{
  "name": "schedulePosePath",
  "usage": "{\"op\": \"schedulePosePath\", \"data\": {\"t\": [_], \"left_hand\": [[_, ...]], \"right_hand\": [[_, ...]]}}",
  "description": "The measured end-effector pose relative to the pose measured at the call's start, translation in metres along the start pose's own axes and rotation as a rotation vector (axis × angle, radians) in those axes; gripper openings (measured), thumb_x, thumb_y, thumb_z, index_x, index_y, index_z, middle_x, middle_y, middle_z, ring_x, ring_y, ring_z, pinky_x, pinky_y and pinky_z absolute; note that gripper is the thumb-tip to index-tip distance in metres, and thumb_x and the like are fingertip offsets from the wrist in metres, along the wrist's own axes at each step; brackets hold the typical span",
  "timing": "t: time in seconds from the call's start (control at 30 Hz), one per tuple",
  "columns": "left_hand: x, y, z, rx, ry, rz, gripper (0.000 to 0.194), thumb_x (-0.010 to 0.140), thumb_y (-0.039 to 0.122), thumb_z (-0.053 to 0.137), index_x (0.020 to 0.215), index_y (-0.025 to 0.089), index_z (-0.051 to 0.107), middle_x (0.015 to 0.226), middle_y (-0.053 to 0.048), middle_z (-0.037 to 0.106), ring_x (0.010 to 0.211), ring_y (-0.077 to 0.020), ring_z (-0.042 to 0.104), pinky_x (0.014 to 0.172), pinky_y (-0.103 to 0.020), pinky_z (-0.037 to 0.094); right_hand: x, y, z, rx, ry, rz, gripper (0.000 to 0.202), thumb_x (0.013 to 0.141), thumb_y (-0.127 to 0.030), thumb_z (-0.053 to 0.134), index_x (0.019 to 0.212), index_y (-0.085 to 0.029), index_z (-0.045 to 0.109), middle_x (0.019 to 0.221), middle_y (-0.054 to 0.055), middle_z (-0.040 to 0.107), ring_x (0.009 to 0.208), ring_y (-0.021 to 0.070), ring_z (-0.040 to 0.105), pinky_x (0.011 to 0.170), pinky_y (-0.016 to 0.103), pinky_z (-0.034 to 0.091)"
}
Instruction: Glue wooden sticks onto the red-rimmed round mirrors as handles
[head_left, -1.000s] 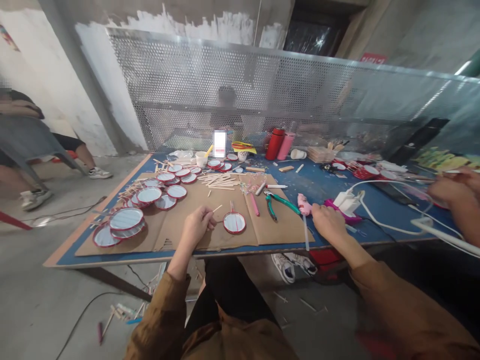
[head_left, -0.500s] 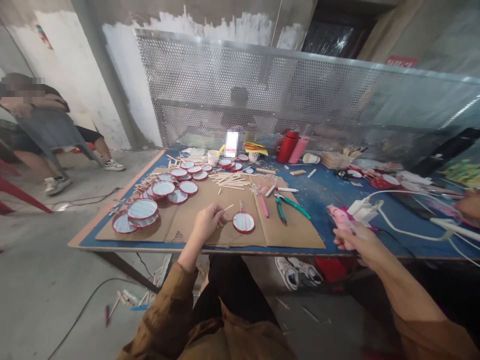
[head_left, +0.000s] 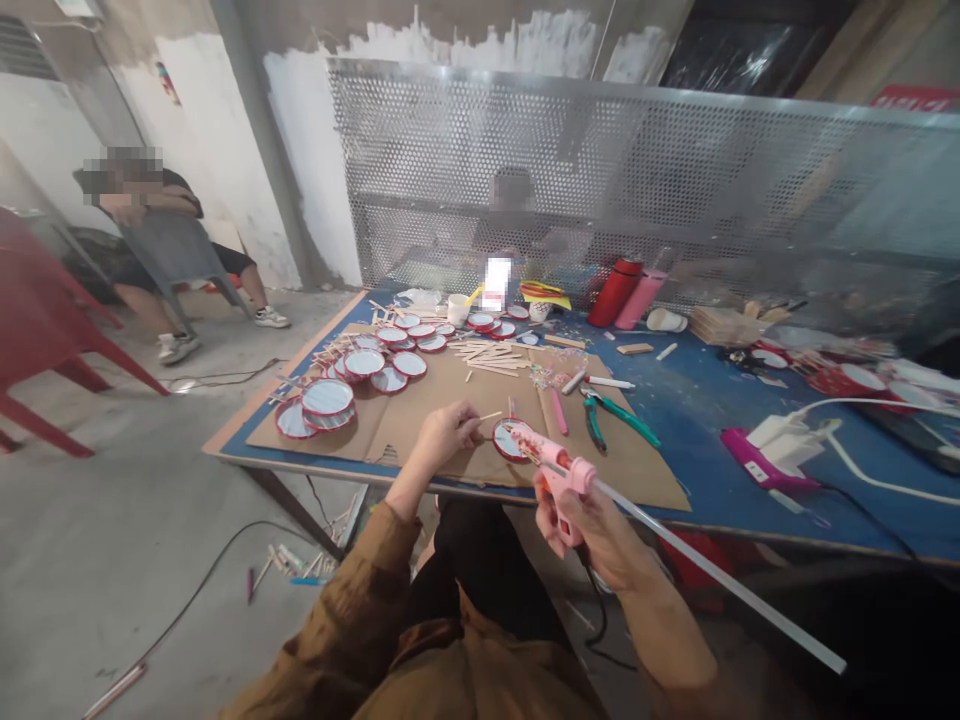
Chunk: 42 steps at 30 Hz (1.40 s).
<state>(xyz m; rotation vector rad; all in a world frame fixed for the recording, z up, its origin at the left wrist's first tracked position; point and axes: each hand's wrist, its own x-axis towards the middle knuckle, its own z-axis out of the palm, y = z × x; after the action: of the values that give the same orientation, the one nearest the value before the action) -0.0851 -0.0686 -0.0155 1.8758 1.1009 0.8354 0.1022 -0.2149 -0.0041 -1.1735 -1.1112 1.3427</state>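
My right hand (head_left: 596, 525) is wrapped round the handle of a pink glue gun (head_left: 564, 474). A long, whitish glue stick (head_left: 720, 575) juts from the back of the gun. Its nozzle end is over a small round red-rimmed drum (head_left: 504, 441) on the cardboard (head_left: 450, 465) and hides part of the drum's face. Just left of that drum, my left hand (head_left: 448, 438) pinches a thin wooden stick (head_left: 490, 416). Several more red-rimmed drums (head_left: 328, 398) are piled at the left, and loose wooden sticks (head_left: 491, 356) lie behind my left hand.
Green-handled pliers (head_left: 626, 420) and a pink rod (head_left: 559, 411) lie right of the drum. A purple power strip (head_left: 757, 468) with white chargers and cables sits farther right. Red and pink bottles (head_left: 615, 292) stand at the back, near a lit phone (head_left: 496, 282). A person sits far left.
My right hand has brought the glue gun leftward from beside the power strip to over the drum. My left hand still pinches the stick. The view has turned left.
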Motion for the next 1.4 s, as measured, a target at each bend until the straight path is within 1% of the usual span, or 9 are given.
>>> {"op": "schedulePosePath", "data": {"t": [0.13,0.23,0.33,0.5,0.67,0.9,1.1,1.23,1.4], "left_hand": [[-0.001,-0.001,0.000,-0.025,-0.018,-0.007,0.012,0.083,0.028,0.049,0.077,0.020,0.055,0.065,0.001,0.069,0.053,-0.0108,0.060,0.057,-0.020,0.044],[0.000,-0.002,0.001,-0.042,-0.019,-0.022,0.013,0.084,0.029,0.049,0.078,0.020,0.055,0.064,0.001,0.069,0.053,-0.0110,0.061,0.055,-0.020,0.045],[0.000,-0.003,0.002,-0.055,-0.008,-0.039,0.013,0.084,0.030,0.049,0.078,0.019,0.055,0.063,0.001,0.069,0.053,-0.0107,0.061,0.056,-0.020,0.045],[-0.001,0.000,0.001,-0.055,-0.007,-0.054,0.013,0.085,0.029,0.050,0.079,0.019,0.056,0.062,0.001,0.068,0.052,-0.0112,0.061,0.055,-0.020,0.045],[-0.002,0.001,0.001,-0.032,0.004,-0.047,0.013,0.085,0.029,0.050,0.078,0.019,0.055,0.062,0.002,0.068,0.053,-0.0112,0.062,0.058,-0.021,0.046],[-0.002,-0.004,0.002,-0.067,0.007,-0.021,0.014,0.085,0.030,0.050,0.078,0.020,0.054,0.059,0.002,0.066,0.052,-0.0114,0.061,0.056,-0.021,0.044],[-0.002,-0.002,0.002,-0.043,0.008,-0.030,0.014,0.085,0.030,0.050,0.079,0.020,0.055,0.060,0.002,0.066,0.053,-0.0115,0.061,0.057,-0.021,0.044],[-0.002,-0.001,0.001,-0.037,-0.001,-0.040,0.014,0.085,0.030,0.050,0.079,0.019,0.056,0.061,0.002,0.067,0.054,-0.0111,0.062,0.058,-0.020,0.045],[-0.002,0.000,0.001,-0.050,0.002,-0.036,0.013,0.085,0.029,0.050,0.079,0.019,0.055,0.060,0.002,0.067,0.053,-0.0107,0.061,0.057,-0.020,0.045]], "right_hand": [[0.020,0.002,0.006,-0.149,0.070,-0.096,0.050,0.076,-0.066,0.062,0.092,-0.020,0.054,0.063,-0.001,0.059,0.041,0.0082,0.043,0.037,0.022,0.035],[0.030,0.007,0.004,-0.237,0.120,-0.157,0.048,0.071,-0.064,0.068,0.085,-0.019,0.056,0.064,-0.001,0.057,0.042,0.0073,0.043,0.037,0.021,0.035],[0.035,0.014,0.002,-0.238,0.177,-0.193,0.050,0.067,-0.064,0.071,0.085,-0.019,0.060,0.069,0.001,0.057,0.048,0.0099,0.048,0.037,0.022,0.037],[0.038,0.024,-0.004,-0.296,0.167,-0.161,0.054,0.058,-0.064,0.077,0.083,-0.018,0.066,0.064,0.000,0.057,0.046,0.0110,0.045,0.035,0.023,0.036],[0.040,0.026,-0.007,-0.371,0.185,-0.114,0.053,0.058,-0.064,0.077,0.083,-0.019,0.069,0.058,0.000,0.059,0.043,0.0118,0.045,0.034,0.024,0.035],[0.040,0.024,-0.005,-0.370,0.202,-0.064,0.055,0.055,-0.062,0.080,0.086,-0.018,0.072,0.069,0.004,0.067,0.042,0.0100,0.044,0.033,0.024,0.036],[0.040,0.020,-0.001,-0.369,0.202,-0.075,0.058,0.052,-0.061,0.081,0.090,-0.018,0.073,0.083,0.008,0.072,0.044,0.0107,0.049,0.033,0.023,0.036],[0.038,0.016,0.001,-0.394,0.218,-0.082,0.056,0.053,-0.062,0.081,0.084,-0.016,0.072,0.080,0.008,0.071,0.042,0.0090,0.047,0.034,0.022,0.037],[0.038,0.014,0.002,-0.372,0.217,-0.078,0.059,0.052,-0.063,0.081,0.085,-0.015,0.073,0.079,0.007,0.071,0.044,0.0092,0.048,0.036,0.022,0.038]]}}
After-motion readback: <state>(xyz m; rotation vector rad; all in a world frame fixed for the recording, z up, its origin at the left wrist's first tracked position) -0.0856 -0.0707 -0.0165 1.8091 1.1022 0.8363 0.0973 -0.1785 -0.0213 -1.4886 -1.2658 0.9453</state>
